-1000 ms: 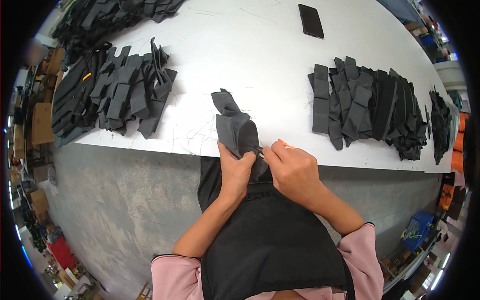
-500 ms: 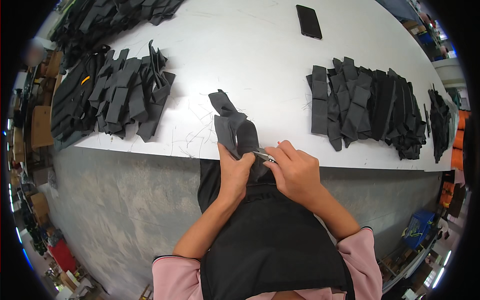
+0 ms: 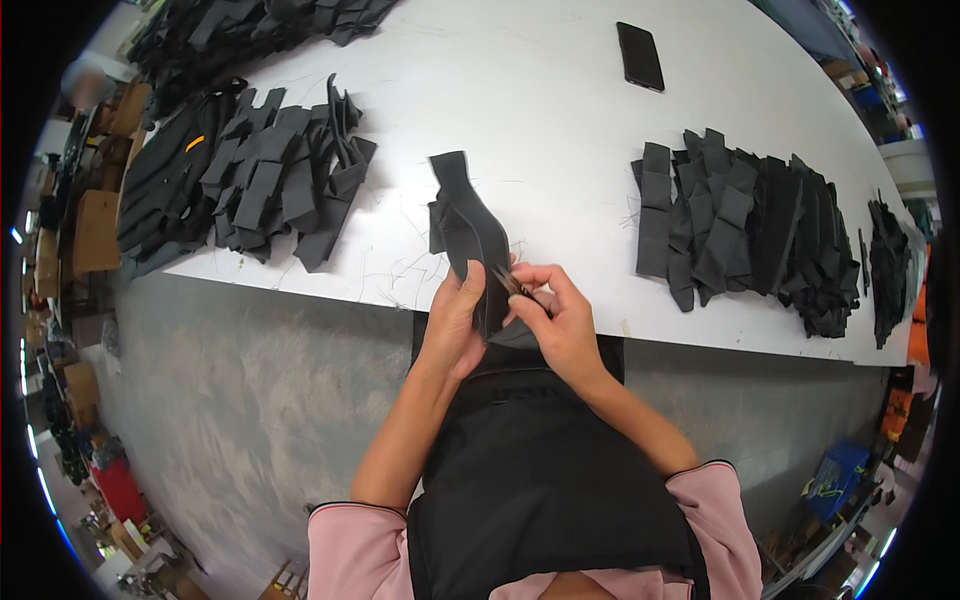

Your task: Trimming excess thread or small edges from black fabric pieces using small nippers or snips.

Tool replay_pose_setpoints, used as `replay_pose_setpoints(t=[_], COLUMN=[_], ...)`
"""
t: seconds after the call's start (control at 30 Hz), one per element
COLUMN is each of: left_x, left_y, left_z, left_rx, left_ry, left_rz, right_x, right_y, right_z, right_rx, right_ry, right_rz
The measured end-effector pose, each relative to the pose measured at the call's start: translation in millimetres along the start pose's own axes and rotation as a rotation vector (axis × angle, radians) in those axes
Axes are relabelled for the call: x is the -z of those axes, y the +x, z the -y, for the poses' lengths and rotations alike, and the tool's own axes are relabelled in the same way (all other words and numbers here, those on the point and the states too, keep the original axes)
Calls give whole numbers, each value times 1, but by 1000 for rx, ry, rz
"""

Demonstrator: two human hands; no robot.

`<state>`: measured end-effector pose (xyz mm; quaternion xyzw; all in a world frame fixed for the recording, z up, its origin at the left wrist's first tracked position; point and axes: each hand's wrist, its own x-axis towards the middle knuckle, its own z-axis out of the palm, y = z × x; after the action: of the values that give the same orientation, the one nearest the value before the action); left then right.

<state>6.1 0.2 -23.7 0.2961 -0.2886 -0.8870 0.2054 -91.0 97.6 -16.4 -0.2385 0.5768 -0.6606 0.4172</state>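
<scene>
My left hand (image 3: 456,322) grips a dark grey fabric strip (image 3: 478,232), thumb on top, near the table's front edge. The strip's far part extends over the white table and a folded piece lies at its left side. In my right hand (image 3: 562,322) is a small pair of thread snips (image 3: 508,279), closed in by the fingers. Their metal tips touch or nearly touch the strip's right edge. The strip's near end hangs between my hands, partly hidden by the fingers.
Piles of dark grey strips (image 3: 268,180) lie on the white table (image 3: 520,110) at left and right (image 3: 715,215). A dark bundle with an orange mark (image 3: 165,190) adjoins the left pile. A black phone (image 3: 640,56) lies far off. Loose threads are scattered by the front edge.
The strip has been turned and straightened, with its length now stretching away from me. My left thumb lies along it. The snips have moved up its right edge, and the view has shifted slightly.
</scene>
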Motion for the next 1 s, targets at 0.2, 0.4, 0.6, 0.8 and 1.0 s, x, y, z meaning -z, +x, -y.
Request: replay_pose_setpoints(t=[0.2,0.4,0.6,0.8,1.0], left_x=[-5,-6,-6,-8,-11], left_y=[0,3,0,-1,-1], left_z=[-14,-20,-17,-15,-16], left_rx=[-33,-32,-4,23,23], left_ry=[-143,-423,-468,-545,-589], left_rz=[87,188,190,185,173], right_x=[0,3,-2,4,3], right_y=[-22,-34,-28,-29,-26], right_z=[15,21,21,18,26], right_rx=[238,506,601,756,709], right_ry=[-460,-822,-822,-957,-955], right_rz=[-56,-37,-14,-15,48])
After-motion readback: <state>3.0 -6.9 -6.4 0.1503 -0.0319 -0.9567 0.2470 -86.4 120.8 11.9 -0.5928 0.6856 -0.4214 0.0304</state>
